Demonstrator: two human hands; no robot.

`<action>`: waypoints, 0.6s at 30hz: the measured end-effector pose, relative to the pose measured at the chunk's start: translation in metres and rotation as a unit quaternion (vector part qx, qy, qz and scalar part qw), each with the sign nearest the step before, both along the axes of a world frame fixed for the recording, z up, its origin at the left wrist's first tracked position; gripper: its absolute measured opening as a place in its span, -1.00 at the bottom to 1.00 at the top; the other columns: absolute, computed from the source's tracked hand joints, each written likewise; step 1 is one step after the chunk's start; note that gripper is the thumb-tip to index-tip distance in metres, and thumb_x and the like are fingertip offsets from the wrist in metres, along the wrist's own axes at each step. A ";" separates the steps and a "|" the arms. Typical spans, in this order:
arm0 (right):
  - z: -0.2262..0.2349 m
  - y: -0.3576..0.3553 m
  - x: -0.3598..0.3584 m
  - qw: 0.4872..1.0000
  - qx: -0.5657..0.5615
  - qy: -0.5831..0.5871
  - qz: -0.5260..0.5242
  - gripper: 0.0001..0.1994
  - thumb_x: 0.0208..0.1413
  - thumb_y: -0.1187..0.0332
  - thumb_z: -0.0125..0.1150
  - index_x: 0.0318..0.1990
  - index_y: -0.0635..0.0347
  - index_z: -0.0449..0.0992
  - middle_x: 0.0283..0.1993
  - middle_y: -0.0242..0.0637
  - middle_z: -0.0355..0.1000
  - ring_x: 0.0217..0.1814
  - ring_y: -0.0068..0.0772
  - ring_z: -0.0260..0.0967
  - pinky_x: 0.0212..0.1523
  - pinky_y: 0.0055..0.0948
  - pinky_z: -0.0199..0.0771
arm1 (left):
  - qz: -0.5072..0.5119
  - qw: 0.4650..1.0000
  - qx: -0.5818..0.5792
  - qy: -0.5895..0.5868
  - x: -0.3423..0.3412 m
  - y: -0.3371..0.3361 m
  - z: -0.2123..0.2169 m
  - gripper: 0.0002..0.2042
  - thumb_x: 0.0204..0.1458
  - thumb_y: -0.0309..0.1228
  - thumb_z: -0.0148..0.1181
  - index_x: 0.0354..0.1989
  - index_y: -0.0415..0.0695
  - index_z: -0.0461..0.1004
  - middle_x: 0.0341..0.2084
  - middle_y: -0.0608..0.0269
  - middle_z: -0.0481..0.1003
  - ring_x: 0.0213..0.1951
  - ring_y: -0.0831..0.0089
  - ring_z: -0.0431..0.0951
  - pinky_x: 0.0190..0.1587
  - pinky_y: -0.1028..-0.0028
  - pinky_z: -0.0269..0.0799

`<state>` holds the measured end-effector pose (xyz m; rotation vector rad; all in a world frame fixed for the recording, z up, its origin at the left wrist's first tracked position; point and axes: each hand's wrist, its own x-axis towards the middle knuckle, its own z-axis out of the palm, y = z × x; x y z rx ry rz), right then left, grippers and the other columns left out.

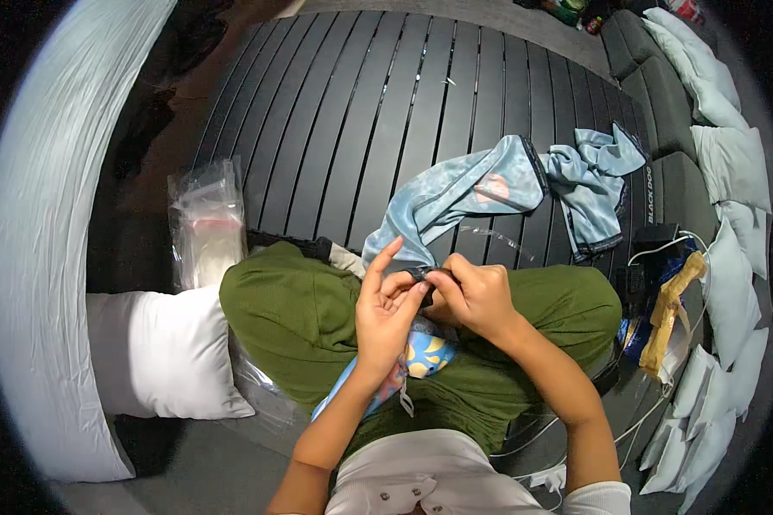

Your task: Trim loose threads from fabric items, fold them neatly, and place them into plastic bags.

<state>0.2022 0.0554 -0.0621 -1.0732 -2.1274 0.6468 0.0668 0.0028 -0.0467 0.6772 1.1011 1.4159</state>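
Over my crossed legs, my left hand (381, 318) and my right hand (475, 294) meet with thumbs and fingertips pinched at a dark edge. It seems to belong to the light blue cloth (438, 199), which runs from my hands onto the slatted table and bears a pinkish patch. My left index finger points up, away from the pinch. What exactly lies between the fingertips is too small and covered to make out. Beneath my wrists a blue and yellow patterned cloth (429, 354) lies in my lap, partly hidden by my left forearm.
Crumpled blue cloth with dark trim (586, 190) lies at the right of the black slatted table (352, 112). A clear strip (498, 239) rests nearby. Clear plastic bags (210, 227) and a white pillow (167, 352) are at left. Cables and a yellow-blue package (670, 296) sit at right.
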 end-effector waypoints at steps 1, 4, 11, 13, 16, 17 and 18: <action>0.001 0.001 0.001 1.000 0.000 -0.001 0.000 -0.78 0.00 0.30 0.11 -0.56 0.23 0.32 -0.76 -0.24 0.26 -0.77 -0.39 0.26 -0.74 -0.49 0.17 | 0.003 1.000 -0.005 -0.004 0.001 0.000 0.001 -0.45 -0.06 -0.73 0.00 0.15 -0.21 0.04 -0.39 0.24 0.40 -0.35 0.67 0.39 -0.26 0.71 0.30; 0.008 0.006 0.001 0.987 -0.101 0.106 -0.059 -0.78 0.06 0.31 0.04 -0.53 0.25 0.31 -0.76 -0.27 0.19 -0.76 -0.58 0.15 -0.71 -0.55 0.11 | 0.004 1.000 -0.017 -0.008 -0.002 0.000 0.000 -0.50 -0.06 -0.72 0.02 0.11 -0.23 0.11 -0.38 0.25 0.42 -0.33 0.66 0.40 -0.23 0.69 0.31; 0.007 0.006 0.007 0.979 -0.153 0.120 -0.066 -0.73 0.03 0.21 0.09 -0.47 0.25 0.31 -0.73 -0.16 0.22 -0.74 -0.20 0.25 -0.70 -0.42 0.16 | 0.001 0.998 -0.051 -0.042 -0.007 0.001 -0.002 -0.60 -0.08 -0.67 0.07 0.00 -0.26 0.26 -0.30 0.25 0.43 -0.28 0.65 0.42 -0.21 0.69 0.33; 0.005 0.003 0.004 0.990 -0.098 0.092 -0.040 -0.72 -0.01 0.18 0.14 -0.49 0.23 0.31 -0.74 -0.18 0.23 -0.73 -0.18 0.28 -0.71 -0.41 0.20 | -0.001 0.998 -0.054 -0.033 -0.007 0.001 0.000 -0.61 -0.08 -0.66 0.07 -0.01 -0.26 0.26 -0.30 0.26 0.43 -0.28 0.66 0.42 -0.22 0.70 0.33; 0.005 0.003 0.004 0.997 -0.063 0.045 0.001 -0.74 -0.01 0.26 0.12 -0.50 0.28 0.29 -0.72 -0.22 0.18 -0.74 -0.36 0.20 -0.68 -0.51 0.18 | 0.001 0.999 -0.049 -0.012 -0.007 0.001 0.002 -0.62 -0.07 -0.67 0.07 -0.01 -0.27 0.27 -0.30 0.26 0.42 -0.29 0.67 0.41 -0.23 0.70 0.32; 0.004 0.003 0.005 0.998 -0.055 0.036 0.004 -0.72 -0.04 0.21 0.15 -0.51 0.25 0.31 -0.73 -0.23 0.22 -0.74 -0.28 0.25 -0.69 -0.48 0.19 | 0.002 0.999 -0.041 0.001 -0.007 0.000 0.002 -0.62 -0.07 -0.67 0.06 -0.01 -0.27 0.27 -0.30 0.26 0.42 -0.30 0.68 0.41 -0.24 0.71 0.32; 0.004 0.004 0.005 0.998 -0.055 0.036 0.004 -0.72 -0.04 0.21 0.15 -0.51 0.25 0.31 -0.73 -0.23 0.22 -0.74 -0.28 0.25 -0.69 -0.48 0.19 | 0.002 0.999 -0.041 0.000 -0.007 0.000 0.003 -0.62 -0.07 -0.67 0.06 -0.01 -0.27 0.27 -0.30 0.26 0.42 -0.30 0.68 0.41 -0.24 0.71 0.32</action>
